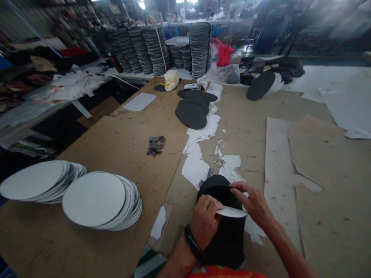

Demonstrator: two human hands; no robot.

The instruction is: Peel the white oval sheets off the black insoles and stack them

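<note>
A black oval piece (216,180) lies at the table's near edge, its upper part bent up, with a white strip (232,211) showing across it between my hands. My left hand (205,218), with a black band on the wrist, has its fingers closed on the left end of the white strip. My right hand (251,200) pinches the edge of the black piece at the right, its lower fingers by the strip's right end. Below the strip, black material (226,243) hangs down toward my body.
Stacks of white ovals (94,199) stand at the left. Dark ovals (191,114) lie farther up the table, near torn white paper (197,166). Grey scraps (155,145) sit left of centre. Tall dark stacks (199,50) and a red bag (223,52) are at the back.
</note>
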